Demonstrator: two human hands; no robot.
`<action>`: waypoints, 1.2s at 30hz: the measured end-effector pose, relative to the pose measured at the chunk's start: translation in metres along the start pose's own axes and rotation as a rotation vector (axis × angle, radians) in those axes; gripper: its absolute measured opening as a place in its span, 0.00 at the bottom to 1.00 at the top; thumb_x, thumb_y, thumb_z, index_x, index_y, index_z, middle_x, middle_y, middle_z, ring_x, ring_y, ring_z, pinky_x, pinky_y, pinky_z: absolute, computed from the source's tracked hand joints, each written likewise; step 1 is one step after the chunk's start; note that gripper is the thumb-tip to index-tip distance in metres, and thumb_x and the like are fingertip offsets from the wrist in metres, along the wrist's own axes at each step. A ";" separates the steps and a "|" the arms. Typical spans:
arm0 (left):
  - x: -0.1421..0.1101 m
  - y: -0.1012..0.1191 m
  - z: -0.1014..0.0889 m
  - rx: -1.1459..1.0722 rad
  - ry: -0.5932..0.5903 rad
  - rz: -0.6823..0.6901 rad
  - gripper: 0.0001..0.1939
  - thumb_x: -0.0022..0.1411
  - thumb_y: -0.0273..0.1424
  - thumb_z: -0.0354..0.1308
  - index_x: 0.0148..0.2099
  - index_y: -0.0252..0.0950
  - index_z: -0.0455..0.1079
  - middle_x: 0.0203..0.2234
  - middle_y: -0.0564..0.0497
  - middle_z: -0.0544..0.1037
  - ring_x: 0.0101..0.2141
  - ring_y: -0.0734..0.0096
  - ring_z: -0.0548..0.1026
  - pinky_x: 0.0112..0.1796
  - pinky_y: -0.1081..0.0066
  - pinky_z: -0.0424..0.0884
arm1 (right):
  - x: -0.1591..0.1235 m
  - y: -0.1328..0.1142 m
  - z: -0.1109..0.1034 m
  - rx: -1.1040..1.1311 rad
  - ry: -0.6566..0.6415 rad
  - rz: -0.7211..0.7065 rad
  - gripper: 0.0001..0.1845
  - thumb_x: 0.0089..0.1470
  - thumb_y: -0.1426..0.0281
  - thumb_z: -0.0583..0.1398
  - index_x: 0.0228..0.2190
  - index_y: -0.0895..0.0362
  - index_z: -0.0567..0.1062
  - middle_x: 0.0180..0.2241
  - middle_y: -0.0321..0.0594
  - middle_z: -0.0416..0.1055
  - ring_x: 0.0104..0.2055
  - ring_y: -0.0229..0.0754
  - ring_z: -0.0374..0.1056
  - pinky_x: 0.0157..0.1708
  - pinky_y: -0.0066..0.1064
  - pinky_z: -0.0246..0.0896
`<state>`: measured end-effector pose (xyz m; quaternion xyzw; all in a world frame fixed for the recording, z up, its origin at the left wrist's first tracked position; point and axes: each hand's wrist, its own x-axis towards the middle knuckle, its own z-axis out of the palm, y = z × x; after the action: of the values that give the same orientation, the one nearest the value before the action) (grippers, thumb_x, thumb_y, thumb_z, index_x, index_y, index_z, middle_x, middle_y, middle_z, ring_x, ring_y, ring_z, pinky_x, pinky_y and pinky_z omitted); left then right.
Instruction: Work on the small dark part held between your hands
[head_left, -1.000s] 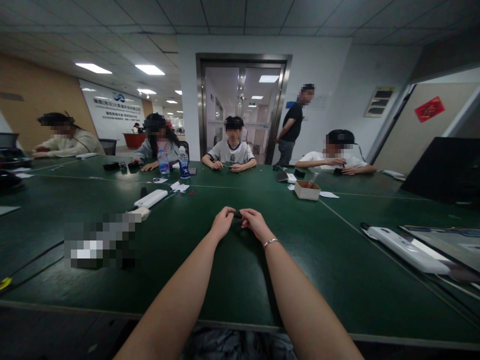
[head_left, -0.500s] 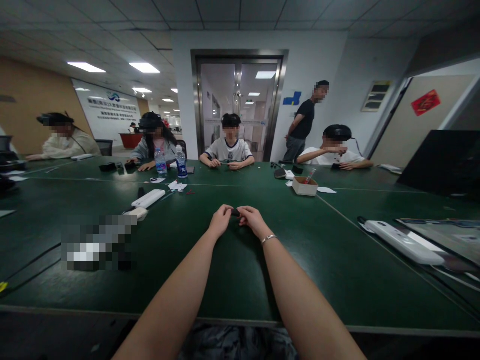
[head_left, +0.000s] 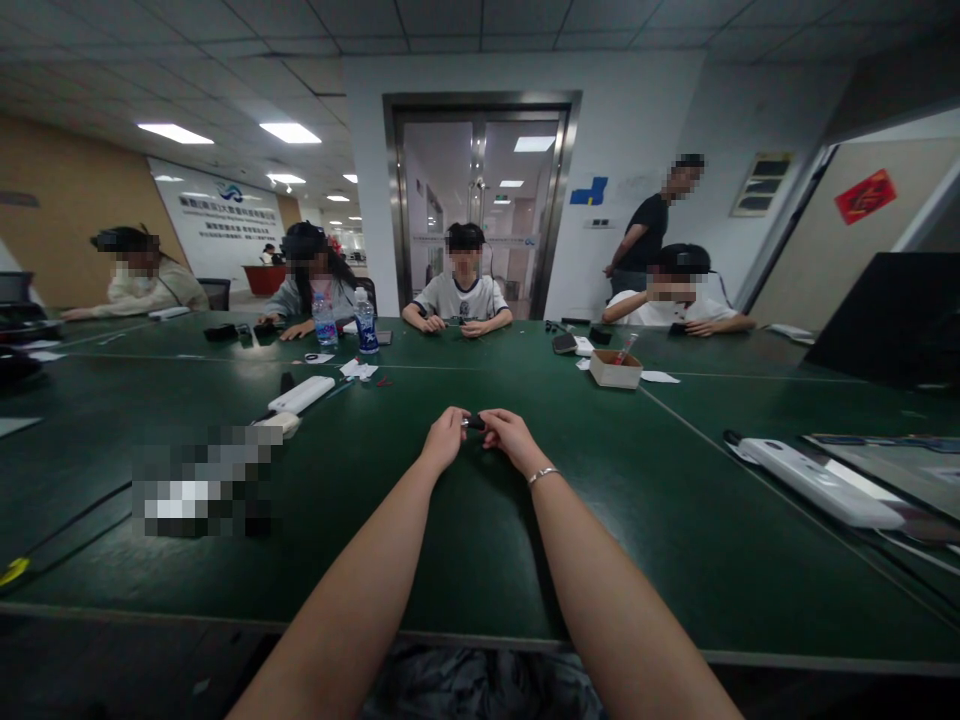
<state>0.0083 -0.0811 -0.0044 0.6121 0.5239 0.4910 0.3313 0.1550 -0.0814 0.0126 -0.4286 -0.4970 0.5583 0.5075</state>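
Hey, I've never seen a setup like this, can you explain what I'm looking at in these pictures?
There's no robot here, just bare-handed work. Every picture comes from one camera worn on the worker's head, looking forward and down. The left hand and right hand hold a small dark object between them, too small to identify. On the green table are two bottles, an open box and, at right, a white power strip. Other people sit across it.

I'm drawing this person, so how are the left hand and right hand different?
The right hand has a bracelet at its wrist; the left hand has none. The left hand is at the shiny end of the small thing, the right hand at its dark end. Both hold it.
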 end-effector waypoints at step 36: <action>0.000 0.016 -0.003 -0.235 0.098 -0.170 0.08 0.53 0.28 0.55 0.37 0.34 0.69 0.33 0.47 0.76 0.32 0.71 0.75 0.28 0.75 0.68 | 0.000 -0.001 -0.001 0.011 0.009 0.014 0.05 0.53 0.72 0.60 0.31 0.62 0.73 0.20 0.33 0.68 0.15 0.28 0.61 0.17 0.22 0.65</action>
<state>0.0106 -0.0855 0.0113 0.4980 0.5284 0.5481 0.4152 0.1560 -0.0815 0.0137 -0.4320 -0.4887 0.5626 0.5080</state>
